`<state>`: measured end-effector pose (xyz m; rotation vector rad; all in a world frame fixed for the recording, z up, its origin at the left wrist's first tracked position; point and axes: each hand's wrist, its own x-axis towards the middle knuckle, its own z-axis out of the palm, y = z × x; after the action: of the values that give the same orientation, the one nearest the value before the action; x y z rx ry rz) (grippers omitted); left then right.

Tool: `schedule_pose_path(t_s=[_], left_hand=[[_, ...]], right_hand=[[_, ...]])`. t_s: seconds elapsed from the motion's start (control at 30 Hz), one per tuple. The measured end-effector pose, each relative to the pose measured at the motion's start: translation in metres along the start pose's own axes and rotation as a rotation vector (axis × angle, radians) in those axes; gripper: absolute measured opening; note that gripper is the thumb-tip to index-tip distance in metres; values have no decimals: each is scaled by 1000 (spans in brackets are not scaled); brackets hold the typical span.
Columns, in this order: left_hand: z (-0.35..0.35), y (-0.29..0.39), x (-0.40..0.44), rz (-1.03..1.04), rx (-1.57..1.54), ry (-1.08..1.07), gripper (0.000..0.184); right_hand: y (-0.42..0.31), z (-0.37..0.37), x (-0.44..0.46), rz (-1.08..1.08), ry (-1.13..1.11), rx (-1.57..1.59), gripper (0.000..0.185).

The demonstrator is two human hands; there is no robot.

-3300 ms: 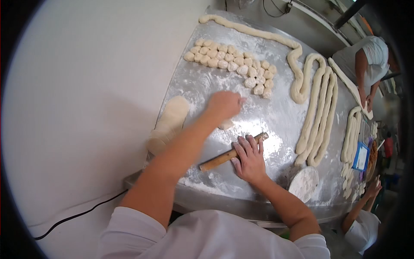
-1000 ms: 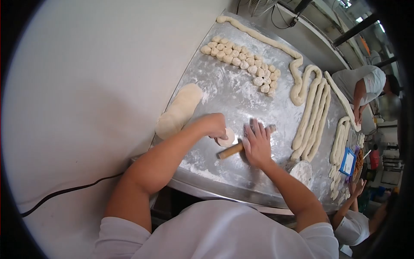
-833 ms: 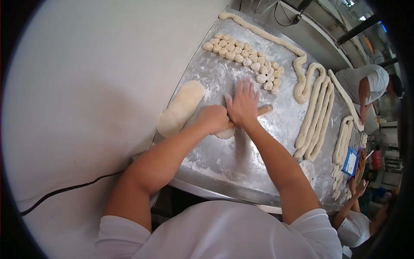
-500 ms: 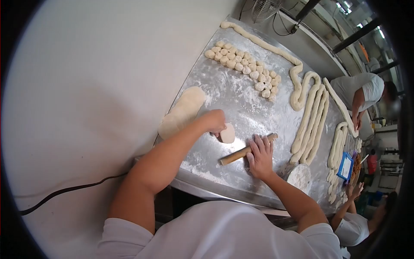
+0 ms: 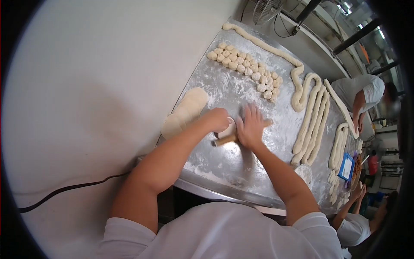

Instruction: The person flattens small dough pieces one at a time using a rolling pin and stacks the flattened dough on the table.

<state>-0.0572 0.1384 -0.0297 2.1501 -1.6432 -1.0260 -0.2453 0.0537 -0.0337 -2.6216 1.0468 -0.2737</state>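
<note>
My left hand [image 5: 220, 120] is closed, its fingers pinching the edge of a small flat dough round [image 5: 227, 129] on the floured steel table. Across the near part of that round lies a wooden rolling pin [image 5: 223, 140]. The palm of my right hand [image 5: 250, 129] rests on the pin, with the fingers stretched out flat past it and slightly blurred. Left of my left hand is an overlapping row of rolled dough rounds [image 5: 188, 108], partly behind my forearm.
Many dough balls [image 5: 241, 63] sit further back on the table [image 5: 241, 172]. Long dough ropes [image 5: 311, 125] lie to the right, near a floury round container [image 5: 304, 173] and a blue-framed object [image 5: 346, 166]. Two co-workers [image 5: 362, 93] are at the right edge.
My right hand has pushed the rolling pin forward and left, from the table onto the dough round. My left hand still holds the round, shifted only slightly.
</note>
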Motion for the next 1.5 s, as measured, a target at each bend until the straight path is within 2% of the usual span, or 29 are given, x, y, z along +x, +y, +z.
schedule_pose_path(t_s=[0.1,0.13,0.2,0.3,0.4,0.5,0.57,0.63,0.7,0.8,0.87,1.0,1.1,1.2,1.3,1.4,1.47,1.5], left_hand=[[-9,-3,4,-96,-219,-208,34],[-9,-5,6,-116,-169,-260,34],[-5,-6,7,-152,-67,-373,35],[-32,15,-9,-164,-34,-375,38],[-14,7,-11,-36,115,-31,36],[-17,6,-9,-103,44,95,35],[-24,10,-14,-57,30,68,33],[-25,9,-10,0,-61,47,32],[-5,2,3,62,-240,23,33],[-22,19,-8,72,-369,-204,35],[-19,18,-9,80,-234,-228,38],[-13,16,-8,23,-26,-252,40],[-15,19,-8,31,14,-266,39],[-24,30,-16,-47,82,-150,37],[-14,13,-6,-32,66,1,36],[-15,16,-11,21,6,66,34],[-1,0,5,25,-73,50,36],[2,-7,11,24,-116,44,37]], right_hand=[[46,-17,-103,-111,-100,-87,59],[52,-27,-121,-140,-110,-95,59],[58,-36,-121,-192,-143,-112,60],[23,-26,-53,-77,-188,-149,65],[-5,9,44,-41,-26,-199,78],[-22,22,92,-13,122,-131,78],[-22,19,90,-6,205,-13,73],[-5,11,45,58,123,63,70],[22,6,-32,-14,85,-69,61],[51,-27,-117,-144,-50,-83,53],[56,-43,-138,-88,-157,-74,56],[56,-43,-116,-120,-190,-141,62],[23,-23,-38,-57,-170,-178,71],[-5,2,48,-1,-52,-174,79],[-12,11,80,5,56,-133,79],[5,4,31,-17,78,24,75],[23,-7,-37,-58,-53,-135,68],[32,-15,-70,-95,-77,-103,66]])
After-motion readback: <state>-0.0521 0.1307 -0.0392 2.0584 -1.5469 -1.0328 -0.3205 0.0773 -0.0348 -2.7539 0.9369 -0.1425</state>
